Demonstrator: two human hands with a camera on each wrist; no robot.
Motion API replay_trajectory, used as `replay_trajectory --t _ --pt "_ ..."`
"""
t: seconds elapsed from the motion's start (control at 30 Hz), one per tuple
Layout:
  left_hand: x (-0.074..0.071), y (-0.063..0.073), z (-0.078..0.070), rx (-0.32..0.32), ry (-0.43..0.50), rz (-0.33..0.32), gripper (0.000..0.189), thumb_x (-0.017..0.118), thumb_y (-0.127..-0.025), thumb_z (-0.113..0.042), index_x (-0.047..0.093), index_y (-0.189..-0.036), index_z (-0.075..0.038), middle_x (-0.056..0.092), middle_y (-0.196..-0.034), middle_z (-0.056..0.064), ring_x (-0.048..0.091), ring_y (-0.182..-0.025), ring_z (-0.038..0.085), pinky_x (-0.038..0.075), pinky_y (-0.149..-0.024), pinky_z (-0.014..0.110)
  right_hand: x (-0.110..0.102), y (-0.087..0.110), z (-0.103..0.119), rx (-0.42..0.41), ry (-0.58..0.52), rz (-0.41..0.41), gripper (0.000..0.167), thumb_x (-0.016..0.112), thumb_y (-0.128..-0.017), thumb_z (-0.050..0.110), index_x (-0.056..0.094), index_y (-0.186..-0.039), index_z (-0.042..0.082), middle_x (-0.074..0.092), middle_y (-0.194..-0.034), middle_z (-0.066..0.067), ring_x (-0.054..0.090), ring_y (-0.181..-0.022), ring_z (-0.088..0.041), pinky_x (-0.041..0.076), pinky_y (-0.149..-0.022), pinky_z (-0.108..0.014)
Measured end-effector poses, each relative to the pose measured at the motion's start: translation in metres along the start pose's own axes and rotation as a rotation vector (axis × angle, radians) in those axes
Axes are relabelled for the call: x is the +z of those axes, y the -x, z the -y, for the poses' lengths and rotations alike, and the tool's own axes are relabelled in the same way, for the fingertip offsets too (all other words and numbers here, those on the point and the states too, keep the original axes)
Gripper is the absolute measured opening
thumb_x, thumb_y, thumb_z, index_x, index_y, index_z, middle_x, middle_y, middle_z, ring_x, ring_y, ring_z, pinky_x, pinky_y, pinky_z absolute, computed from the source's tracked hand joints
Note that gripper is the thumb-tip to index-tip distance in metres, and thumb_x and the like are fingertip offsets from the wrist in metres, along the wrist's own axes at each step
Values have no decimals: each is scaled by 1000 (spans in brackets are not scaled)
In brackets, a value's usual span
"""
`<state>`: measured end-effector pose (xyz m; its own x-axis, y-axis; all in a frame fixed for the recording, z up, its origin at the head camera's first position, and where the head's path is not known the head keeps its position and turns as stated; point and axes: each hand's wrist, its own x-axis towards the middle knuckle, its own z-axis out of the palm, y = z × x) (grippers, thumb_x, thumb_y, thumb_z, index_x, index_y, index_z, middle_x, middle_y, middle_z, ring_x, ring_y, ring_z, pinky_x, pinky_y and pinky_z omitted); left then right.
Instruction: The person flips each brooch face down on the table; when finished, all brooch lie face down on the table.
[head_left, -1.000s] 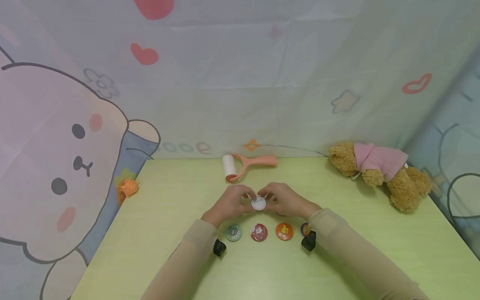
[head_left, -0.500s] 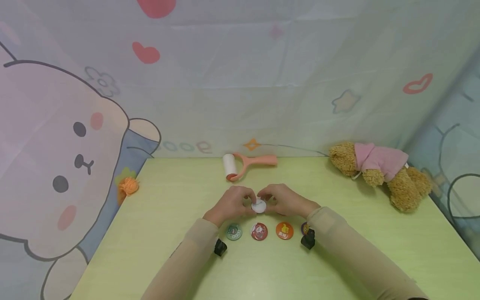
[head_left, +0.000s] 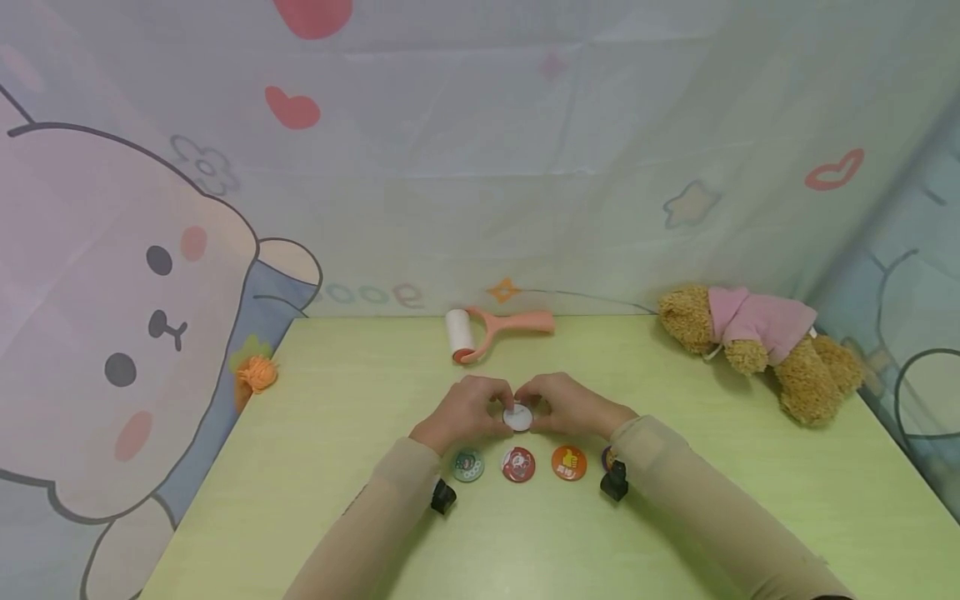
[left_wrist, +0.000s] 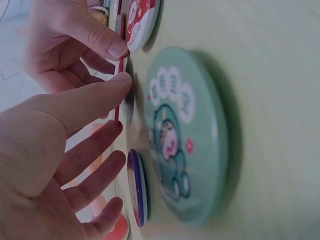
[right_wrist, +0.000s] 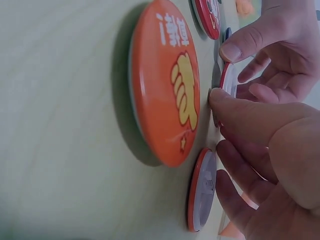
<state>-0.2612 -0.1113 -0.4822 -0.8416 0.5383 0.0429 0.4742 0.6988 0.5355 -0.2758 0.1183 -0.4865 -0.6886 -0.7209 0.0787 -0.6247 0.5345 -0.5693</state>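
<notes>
Both hands meet over the table around a round pin badge, its pale back facing up and its edge red. My left hand pinches it from the left; my right hand pinches it from the right. In front lie a green badge, a red badge and an orange badge. A purple badge is partly hidden by the right wrist. Near the left fingers sits a blue-edged badge. Close to the right fingers is an orange-rimmed badge with its back showing.
A lint roller with a pink handle lies at the table's back edge. On the right a teddy bear in a pink top lies on its side. An orange yarn-like ball sits at the left edge. A printed cloth hangs behind.
Both hands, with the pale-backed badge between them, have shifted slightly toward the front row of badges. The other things stay where they were.
</notes>
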Motion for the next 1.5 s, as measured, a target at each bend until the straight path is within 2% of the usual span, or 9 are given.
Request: replay_trajectory --t 0.4,0.73,0.9,1.07,1.2,1.37,1.5 --pt "2 -1 0 -4 -25 6 29 92 -80 -20 71 -100 -17 75 -105 -3 61 -95 18 50 -89 42 -5 3 4 25 -17 13 41 85 -85 3 72 -124 0 75 -120 -10 68 -110 -25 57 -97 -42" --pt "-1 1 -5 -9 -25 4 31 93 -80 -18 72 -102 -15 75 -107 1 63 -97 21 51 -92 43 -3 2 2 14 3 -2 41 85 -87 8 72 -125 0 74 -119 -10 67 -109 -25 56 -98 -41" --pt "-4 3 -4 1 4 9 30 91 -81 -17 72 -104 -14 74 -108 2 62 -97 22 51 -91 40 -5 2 1 24 5 5 40 85 -89 10 72 -126 1 75 -120 -8 68 -111 -23 56 -99 -41" --pt "-8 6 2 -7 43 3 24 83 -91 -22 72 -110 -12 72 -106 3 63 -94 21 53 -88 37 -8 2 0 43 -26 3 31 76 -97 12 72 -126 0 75 -120 -9 69 -113 -24 56 -99 -43" --pt "-12 9 6 -17 83 -9 25 77 -96 -21 72 -116 -8 74 -112 7 68 -102 23 55 -94 40 -9 2 -1 71 -35 -10 26 67 -103 10 72 -126 0 75 -119 -10 69 -113 -25 56 -100 -44" --pt "-16 11 13 13 85 -37 22 75 -97 -19 72 -115 -5 74 -114 9 71 -107 26 58 -95 43 -10 1 -2 85 -42 -19 27 60 -105 10 70 -129 0 74 -117 -9 69 -108 -22 56 -97 -43" --pt "-19 14 18 26 63 -49 22 76 -96 -19 72 -113 -6 75 -113 9 73 -105 26 58 -94 41 -10 0 -1 72 -43 -13 27 62 -105 9 69 -130 1 74 -117 -9 69 -107 -21 56 -96 -42"
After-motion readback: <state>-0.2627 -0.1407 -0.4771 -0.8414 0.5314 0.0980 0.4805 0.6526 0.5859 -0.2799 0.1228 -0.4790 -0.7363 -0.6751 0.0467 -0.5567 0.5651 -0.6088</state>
